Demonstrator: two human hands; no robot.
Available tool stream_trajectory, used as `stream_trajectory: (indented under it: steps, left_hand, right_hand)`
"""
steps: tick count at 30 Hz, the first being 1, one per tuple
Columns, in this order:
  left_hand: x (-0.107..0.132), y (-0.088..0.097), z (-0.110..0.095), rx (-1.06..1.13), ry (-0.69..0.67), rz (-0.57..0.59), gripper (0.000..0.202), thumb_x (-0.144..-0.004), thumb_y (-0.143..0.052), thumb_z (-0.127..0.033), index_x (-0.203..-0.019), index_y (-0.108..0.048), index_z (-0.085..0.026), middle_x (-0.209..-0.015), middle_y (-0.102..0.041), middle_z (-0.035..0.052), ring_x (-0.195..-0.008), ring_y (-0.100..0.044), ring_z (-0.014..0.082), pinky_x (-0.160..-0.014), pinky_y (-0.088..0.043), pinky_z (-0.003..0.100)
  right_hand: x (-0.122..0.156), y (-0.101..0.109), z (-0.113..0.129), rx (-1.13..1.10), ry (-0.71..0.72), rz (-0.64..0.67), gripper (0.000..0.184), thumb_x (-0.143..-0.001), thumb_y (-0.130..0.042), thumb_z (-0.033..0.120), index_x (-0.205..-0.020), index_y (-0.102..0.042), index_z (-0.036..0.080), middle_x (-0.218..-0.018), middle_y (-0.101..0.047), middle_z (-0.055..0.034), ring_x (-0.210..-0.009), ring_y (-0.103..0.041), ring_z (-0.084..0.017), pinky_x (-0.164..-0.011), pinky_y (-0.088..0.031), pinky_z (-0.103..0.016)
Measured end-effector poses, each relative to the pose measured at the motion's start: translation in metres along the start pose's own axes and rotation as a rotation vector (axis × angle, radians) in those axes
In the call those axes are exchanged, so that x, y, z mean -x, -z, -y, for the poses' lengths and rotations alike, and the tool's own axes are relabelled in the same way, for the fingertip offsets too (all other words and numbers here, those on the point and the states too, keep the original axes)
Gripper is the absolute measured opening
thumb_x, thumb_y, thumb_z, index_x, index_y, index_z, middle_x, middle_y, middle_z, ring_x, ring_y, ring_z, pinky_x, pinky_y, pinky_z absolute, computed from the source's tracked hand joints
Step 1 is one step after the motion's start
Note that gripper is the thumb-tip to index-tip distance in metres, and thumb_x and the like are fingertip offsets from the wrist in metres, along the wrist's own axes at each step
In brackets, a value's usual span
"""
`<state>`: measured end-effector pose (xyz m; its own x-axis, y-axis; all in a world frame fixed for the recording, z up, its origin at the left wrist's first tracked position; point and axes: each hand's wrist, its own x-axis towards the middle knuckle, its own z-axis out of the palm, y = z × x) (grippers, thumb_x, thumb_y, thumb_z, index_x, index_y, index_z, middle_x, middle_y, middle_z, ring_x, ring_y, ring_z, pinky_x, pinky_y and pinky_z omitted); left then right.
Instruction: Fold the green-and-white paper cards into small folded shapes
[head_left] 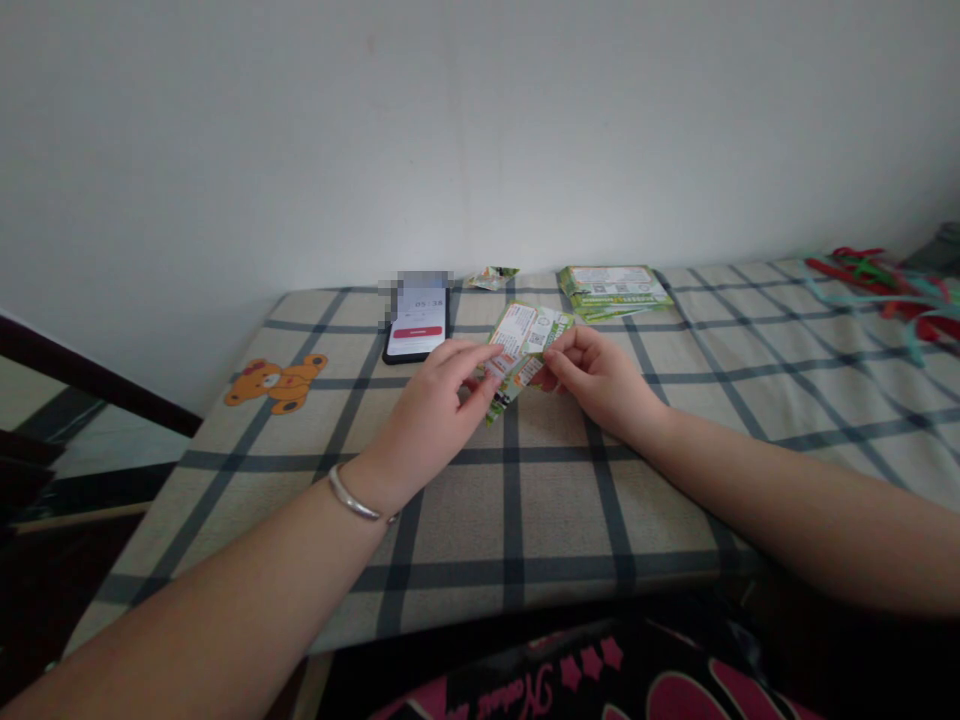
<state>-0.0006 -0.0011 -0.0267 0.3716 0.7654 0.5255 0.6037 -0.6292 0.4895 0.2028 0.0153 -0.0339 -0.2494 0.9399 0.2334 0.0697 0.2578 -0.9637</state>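
Note:
Between my two hands is a green and white printed paper sheet [517,328], partly folded over, with a square code and small print on it. My left hand [454,390], with a silver bangle at the wrist, pinches its left side between thumb and fingers. At the right edge, my right hand [585,370] grips the sheet with thumb and forefinger. Behind them, a folded piece of similar print [495,277] lies near the wall. To its right is a stack of the same green and white sheets [611,288].
A phone [418,320] showing a timer lies left of the sheet. An orange bear cutout [276,384] is at the table's left side. Red, green and pale blue ribbons [885,295] are heaped at the far right. A checked cloth [465,535] covers the table, which meets a white wall.

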Motion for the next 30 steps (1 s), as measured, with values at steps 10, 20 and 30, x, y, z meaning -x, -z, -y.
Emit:
stream_trajectory:
  steps: [10, 20, 30]
  left_hand:
    - [0.003, -0.0035, -0.0069, -0.1, -0.035, 0.098, 0.057, -0.079, -0.072, -0.024, -0.131, -0.05, -0.018, -0.129, -0.057, 0.0118, -0.122, -0.053, 0.0249, -0.105, -0.044, 0.046]
    - [0.0036, -0.0048, -0.0073, -0.048, 0.016, 0.075, 0.052, -0.078, -0.073, -0.023, -0.126, -0.053, -0.02, -0.125, -0.062, 0.009, -0.115, -0.059, 0.0227, -0.1, -0.048, 0.042]
    - [0.0029, -0.0033, -0.0083, 0.028, 0.078, 0.105, 0.049, -0.082, -0.069, -0.028, -0.127, -0.053, -0.017, -0.12, -0.065, 0.0087, -0.103, -0.063, 0.0208, -0.091, -0.052, 0.037]
  right_hand:
    - [0.001, -0.0031, 0.0026, -0.007, 0.047, 0.023, 0.031, -0.082, -0.064, 0.047, -0.083, -0.047, 0.021, -0.068, -0.064, 0.002, -0.061, -0.062, -0.01, -0.057, -0.05, -0.025]
    - [0.0049, -0.0017, -0.0056, 0.121, 0.125, 0.082, 0.029, -0.079, -0.07, 0.03, -0.1, -0.052, 0.022, -0.079, -0.064, 0.0021, -0.072, -0.063, -0.011, -0.061, -0.049, -0.025]
    - [0.0057, -0.0024, -0.0027, 0.192, 0.13, 0.096, 0.03, -0.08, -0.069, 0.03, -0.104, -0.053, 0.021, -0.088, -0.065, -0.0012, -0.078, -0.063, -0.012, -0.06, -0.047, -0.024]
